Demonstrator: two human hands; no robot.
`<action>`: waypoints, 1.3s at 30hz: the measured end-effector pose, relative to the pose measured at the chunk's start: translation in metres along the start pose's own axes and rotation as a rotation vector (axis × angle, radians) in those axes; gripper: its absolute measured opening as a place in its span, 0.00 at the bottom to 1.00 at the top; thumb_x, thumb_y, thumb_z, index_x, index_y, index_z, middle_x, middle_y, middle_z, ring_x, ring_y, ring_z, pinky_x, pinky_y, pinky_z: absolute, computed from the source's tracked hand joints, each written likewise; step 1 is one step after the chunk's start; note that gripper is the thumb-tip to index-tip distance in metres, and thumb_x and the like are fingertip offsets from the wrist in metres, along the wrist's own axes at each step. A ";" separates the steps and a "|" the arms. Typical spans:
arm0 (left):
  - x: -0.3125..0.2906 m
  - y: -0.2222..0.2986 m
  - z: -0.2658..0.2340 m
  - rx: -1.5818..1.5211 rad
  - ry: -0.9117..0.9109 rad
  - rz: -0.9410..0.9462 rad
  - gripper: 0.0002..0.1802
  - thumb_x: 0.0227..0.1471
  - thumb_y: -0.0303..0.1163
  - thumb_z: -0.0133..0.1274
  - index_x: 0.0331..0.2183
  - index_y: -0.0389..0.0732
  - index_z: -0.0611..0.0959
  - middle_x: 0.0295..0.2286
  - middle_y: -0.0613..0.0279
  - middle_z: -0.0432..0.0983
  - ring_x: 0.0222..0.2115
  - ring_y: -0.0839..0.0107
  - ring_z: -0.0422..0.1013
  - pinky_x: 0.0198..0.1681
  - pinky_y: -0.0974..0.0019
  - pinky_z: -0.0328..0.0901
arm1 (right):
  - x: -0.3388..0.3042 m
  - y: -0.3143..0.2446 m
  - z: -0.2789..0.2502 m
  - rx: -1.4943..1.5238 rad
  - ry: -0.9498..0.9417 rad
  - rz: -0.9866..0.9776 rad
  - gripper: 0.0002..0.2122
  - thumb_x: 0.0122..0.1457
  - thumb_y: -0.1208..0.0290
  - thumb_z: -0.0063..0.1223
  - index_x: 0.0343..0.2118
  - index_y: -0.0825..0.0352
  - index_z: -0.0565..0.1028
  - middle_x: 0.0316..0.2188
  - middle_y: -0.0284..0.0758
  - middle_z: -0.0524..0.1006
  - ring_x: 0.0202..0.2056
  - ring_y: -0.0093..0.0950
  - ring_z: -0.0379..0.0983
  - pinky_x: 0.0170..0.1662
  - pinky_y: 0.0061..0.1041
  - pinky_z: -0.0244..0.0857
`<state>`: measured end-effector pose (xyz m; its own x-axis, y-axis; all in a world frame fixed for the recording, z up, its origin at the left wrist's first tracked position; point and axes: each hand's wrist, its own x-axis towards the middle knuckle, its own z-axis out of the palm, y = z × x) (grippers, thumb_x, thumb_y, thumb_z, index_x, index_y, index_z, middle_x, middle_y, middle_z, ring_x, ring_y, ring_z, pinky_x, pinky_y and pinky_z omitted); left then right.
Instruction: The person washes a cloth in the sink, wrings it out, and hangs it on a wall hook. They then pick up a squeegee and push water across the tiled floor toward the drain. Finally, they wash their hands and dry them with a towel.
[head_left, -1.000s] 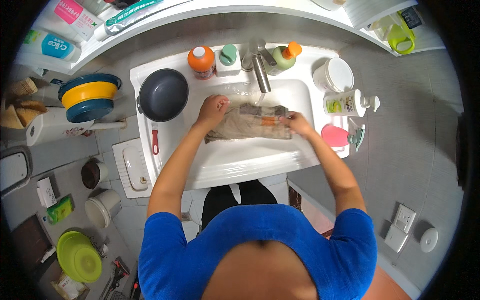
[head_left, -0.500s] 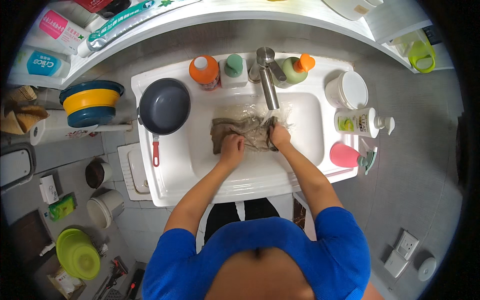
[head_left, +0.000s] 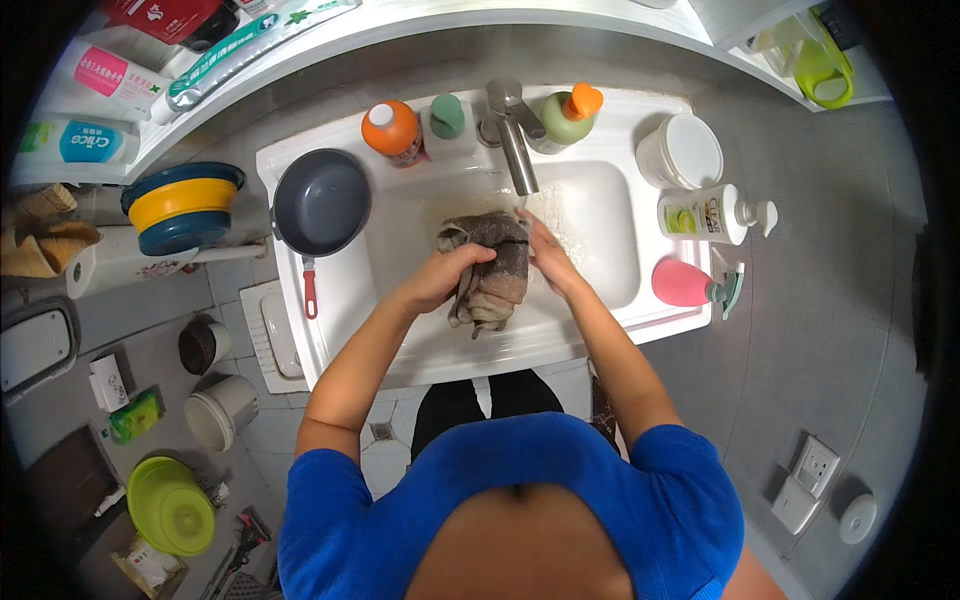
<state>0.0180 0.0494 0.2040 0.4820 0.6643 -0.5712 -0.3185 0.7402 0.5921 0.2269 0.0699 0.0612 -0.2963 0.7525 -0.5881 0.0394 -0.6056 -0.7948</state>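
A wet grey-brown cloth (head_left: 505, 262) is bunched lengthwise between my hands, raised over the white sink basin (head_left: 610, 285). My left hand (head_left: 447, 277) grips its left side, thumb lying across the top and the other fingers hidden beneath. On the other side, my right hand (head_left: 551, 258) holds the cloth's right edge, its fingers pointing toward the faucet. The metal faucet (head_left: 515, 150) has its spout just above the cloth's far end. Wet splashes and suds lie in the basin to the right of the cloth.
On the left ledge rests a dark frying pan (head_left: 322, 203) with a red handle. An orange bottle (head_left: 392, 135) and a green pump bottle (head_left: 563, 122) flank the faucet. A white tub (head_left: 680, 152), white pump bottle (head_left: 700, 214) and pink spray bottle (head_left: 682, 282) line the right rim.
The cloth, spread low in the basin before, is now gathered and lifted nearer me. My left hand has shifted left, with its thumb on top; my right hand has moved to the cloth's side.
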 end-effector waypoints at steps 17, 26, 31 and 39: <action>0.045 -0.088 -0.133 0.358 0.428 -0.275 0.22 0.44 0.35 0.46 0.41 0.34 0.67 0.36 0.57 0.68 0.35 0.68 0.65 0.37 0.68 0.61 | 0.035 0.009 -0.078 -1.043 -0.072 0.122 0.28 0.45 0.56 0.52 0.46 0.67 0.61 0.41 0.45 0.67 0.39 0.36 0.66 0.39 0.27 0.62; 0.079 -0.137 -0.136 0.807 0.778 0.278 0.29 0.38 0.25 0.47 0.47 0.36 0.60 0.43 0.47 0.61 0.46 0.55 0.57 0.47 0.62 0.54 | 0.024 0.027 -0.006 -1.482 0.020 0.112 0.26 0.50 0.62 0.42 0.52 0.60 0.50 0.45 0.50 0.57 0.46 0.45 0.56 0.43 0.32 0.59; 0.082 -0.144 -0.139 0.818 0.761 0.205 0.31 0.42 0.26 0.46 0.50 0.40 0.55 0.44 0.49 0.61 0.46 0.58 0.58 0.48 0.64 0.53 | 0.009 0.028 0.010 -1.600 0.061 0.098 0.26 0.49 0.62 0.44 0.51 0.60 0.52 0.45 0.49 0.57 0.45 0.43 0.58 0.46 0.33 0.56; 0.075 -0.141 -0.114 0.838 0.656 0.366 0.31 0.38 0.26 0.47 0.48 0.38 0.59 0.36 0.49 0.66 0.40 0.60 0.62 0.44 0.64 0.57 | 0.022 0.057 -0.017 -1.163 -0.085 0.039 0.34 0.42 0.67 0.54 0.50 0.66 0.47 0.43 0.50 0.60 0.44 0.42 0.61 0.46 0.32 0.56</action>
<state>0.0060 0.0071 0.0125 -0.1292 0.9361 -0.3273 0.4153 0.3508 0.8393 0.2393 0.0559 0.0003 -0.3366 0.6925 -0.6380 0.8878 0.0077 -0.4601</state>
